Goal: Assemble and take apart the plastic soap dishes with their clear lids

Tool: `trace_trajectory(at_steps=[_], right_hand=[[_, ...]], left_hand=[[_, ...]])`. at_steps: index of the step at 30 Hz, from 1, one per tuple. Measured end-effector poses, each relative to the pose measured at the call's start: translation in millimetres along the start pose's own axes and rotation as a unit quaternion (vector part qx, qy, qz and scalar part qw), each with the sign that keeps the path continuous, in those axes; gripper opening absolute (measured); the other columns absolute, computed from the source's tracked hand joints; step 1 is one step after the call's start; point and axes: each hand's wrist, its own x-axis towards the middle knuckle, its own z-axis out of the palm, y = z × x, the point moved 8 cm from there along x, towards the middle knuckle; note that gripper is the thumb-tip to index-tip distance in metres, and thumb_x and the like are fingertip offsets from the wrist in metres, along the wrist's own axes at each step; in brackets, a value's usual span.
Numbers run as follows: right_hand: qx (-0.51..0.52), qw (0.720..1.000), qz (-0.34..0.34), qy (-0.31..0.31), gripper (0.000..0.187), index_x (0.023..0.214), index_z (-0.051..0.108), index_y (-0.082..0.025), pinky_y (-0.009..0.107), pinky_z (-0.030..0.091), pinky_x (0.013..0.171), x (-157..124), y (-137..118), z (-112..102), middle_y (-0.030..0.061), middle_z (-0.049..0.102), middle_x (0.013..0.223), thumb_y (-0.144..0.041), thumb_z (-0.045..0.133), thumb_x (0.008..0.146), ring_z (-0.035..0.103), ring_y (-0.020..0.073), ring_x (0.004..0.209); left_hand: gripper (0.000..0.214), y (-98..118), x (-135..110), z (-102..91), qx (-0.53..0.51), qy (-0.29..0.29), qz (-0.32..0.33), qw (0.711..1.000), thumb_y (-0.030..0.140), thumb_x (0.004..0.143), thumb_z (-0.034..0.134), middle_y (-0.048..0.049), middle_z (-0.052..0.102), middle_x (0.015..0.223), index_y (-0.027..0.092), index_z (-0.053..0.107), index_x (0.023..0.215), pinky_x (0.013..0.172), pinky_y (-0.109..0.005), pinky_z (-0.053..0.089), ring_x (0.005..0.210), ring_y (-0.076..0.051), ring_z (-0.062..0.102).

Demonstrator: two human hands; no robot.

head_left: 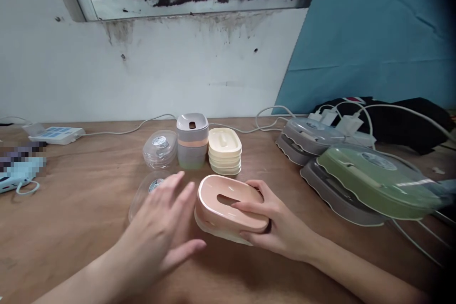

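My right hand grips a peach-pink soap dish by its right end, the index finger lying at the oval slot in its top. A paler, translucent rim shows along the dish's lower edge. My left hand is held to the left of the dish with its fingers spread, holding nothing. Partly behind that hand lies a clear plastic lid with a round label. Farther back are a pile of clear lids, a stack of grey and peach dishes and a stack of cream trays.
At right, green and grey clear-lidded cases lie stacked, partly overlapping. White plugs and cables sit behind them. A white power strip and a light-blue device lie at left. A wall borders the table's back.
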Motion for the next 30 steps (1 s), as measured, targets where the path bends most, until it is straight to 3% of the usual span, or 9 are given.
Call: trace_trajectory(at_steps=[2,7,10,13,15,17,22,26,30], right_hand=[[-0.003,0.999,-0.027,0.018,0.042,0.109,0.062,-0.023,0.043,0.041,0.094,-1.7,-0.7,-4.0,0.0114,0.035,0.121,-0.028,0.069,0.068,0.041,0.0290,0.115],[0.026,0.994,-0.069,0.078,0.070,0.131,0.038,-0.028,0.043,0.038,0.099,-12.2,6.7,-19.3,0.0112,0.035,0.128,-0.030,0.069,0.068,0.037,0.0294,0.123],[0.110,0.991,-0.017,0.076,0.100,0.142,0.005,-0.029,0.044,0.035,0.102,-13.9,17.8,-18.1,0.0137,0.030,0.139,-0.035,0.071,0.068,0.037,0.0278,0.126],[0.149,0.986,0.064,0.041,0.124,0.137,-0.030,-0.026,0.049,0.027,0.105,-13.4,26.9,-6.0,0.0164,0.016,0.149,-0.035,0.072,0.067,0.023,0.0282,0.135],[0.146,0.986,0.082,0.027,0.128,0.131,-0.039,-0.022,0.052,0.023,0.106,-12.5,27.1,-1.8,0.0177,0.012,0.150,-0.035,0.071,0.067,0.015,0.0280,0.138],[0.118,0.991,0.066,-0.005,0.123,0.138,-0.029,-0.019,0.051,0.024,0.106,-10.0,21.1,0.9,0.0190,0.014,0.150,-0.037,0.070,0.068,0.016,0.0290,0.138],[-0.031,0.990,-0.033,-0.130,0.070,0.135,0.039,-0.025,0.048,0.032,0.104,-9.9,-5.0,7.0,0.0125,0.029,0.145,-0.037,0.066,0.072,0.029,0.0314,0.132],[-0.105,0.992,-0.004,-0.072,0.057,0.128,0.046,-0.026,0.042,0.041,0.098,-31.1,3.5,-9.8,0.0114,0.035,0.140,-0.031,0.062,0.073,0.038,0.0293,0.127],[-0.239,0.965,0.086,0.057,0.050,0.124,0.049,-0.024,0.044,0.048,0.089,-65.2,34.3,-39.0,0.0146,0.045,0.128,-0.042,0.057,0.078,0.049,0.0312,0.115]], left_hand=[[0.078,22.5,21.1,7.8,-0.069,-0.051,0.073,0.994,0.049,0.082,0.054,-0.0210,0.022,0.145,0.016,0.016,0.141,0.100,-0.051,0.034,0.133,-0.035,0.022],[0.086,44.6,62.6,23.3,-0.178,-0.111,0.123,0.970,0.034,0.068,0.069,-0.0235,0.036,0.132,0.009,0.023,0.136,0.096,-0.049,0.039,0.125,-0.035,0.034],[0.085,39.8,68.8,22.9,-0.230,-0.101,0.092,0.963,0.032,0.063,0.072,-0.0174,0.043,0.122,0.013,0.027,0.133,0.091,-0.044,0.044,0.114,-0.030,0.045],[0.076,29.7,68.1,11.5,-0.214,-0.058,0.069,0.973,0.030,0.063,0.071,-0.0136,0.043,0.120,0.017,0.034,0.128,0.089,-0.042,0.045,0.108,-0.027,0.047],[0.070,24.4,68.9,-4.0,-0.175,-0.016,0.079,0.981,0.031,0.062,0.070,-0.0133,0.040,0.122,0.020,0.040,0.125,0.090,-0.044,0.043,0.111,-0.029,0.043],[0.061,17.4,72.0,-22.2,-0.137,0.024,0.078,0.987,0.030,0.064,0.067,-0.0133,0.036,0.124,0.020,0.045,0.120,0.091,-0.045,0.041,0.113,-0.030,0.041],[0.048,3.9,79.4,-44.7,-0.107,0.049,0.044,0.992,0.025,0.067,0.063,-0.0120,0.035,0.125,0.022,0.051,0.114,0.089,-0.046,0.041,0.114,-0.031,0.041],[0.046,10.8,78.2,-29.4,-0.133,0.008,0.038,0.990,0.029,0.069,0.064,-0.0116,0.041,0.123,0.023,0.054,0.113,0.089,-0.044,0.043,0.112,-0.030,0.043],[0.043,19.1,73.6,-15.0,-0.153,-0.039,0.014,0.987,0.029,0.073,0.060,-0.0076,0.049,0.115,0.027,0.053,0.116,0.085,-0.042,0.045,0.106,-0.027,0.047]])
